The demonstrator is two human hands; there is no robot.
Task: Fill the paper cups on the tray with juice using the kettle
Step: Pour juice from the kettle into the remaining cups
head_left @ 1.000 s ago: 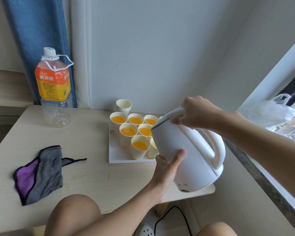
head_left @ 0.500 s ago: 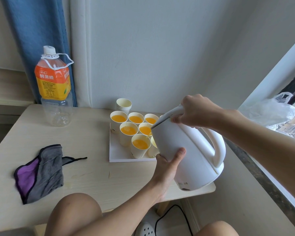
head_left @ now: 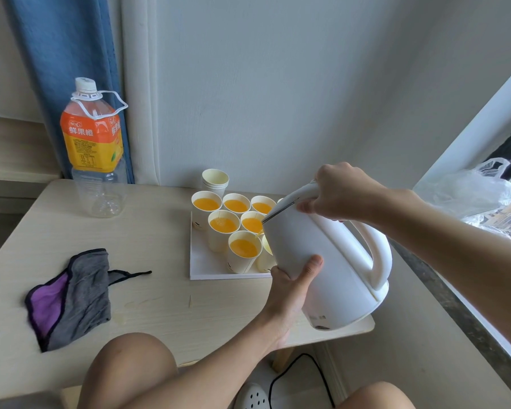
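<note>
1. Head view: the white kettle (head_left: 331, 261) is tilted spout-down over the tray (head_left: 201, 261). A thin thread of juice (head_left: 259, 233) runs from it at the front paper cup (head_left: 242, 258).
2. The right hand (head_left: 342, 193) grips the top of the handle with its fingers curled tight.
3. The left hand (head_left: 289, 287) props the kettle's body with the thumb pressed up its side. Its other fingers are hidden behind.
4. Six paper cups (head_left: 223, 231) on the tray show orange juice, and another by the spout is mostly hidden.
5. A stack of empty cups (head_left: 215, 180) stands just behind the tray. To the left, a juice bottle (head_left: 95, 149) stands and a grey-purple cloth (head_left: 68, 296) lies on the table (head_left: 130, 231).
</note>
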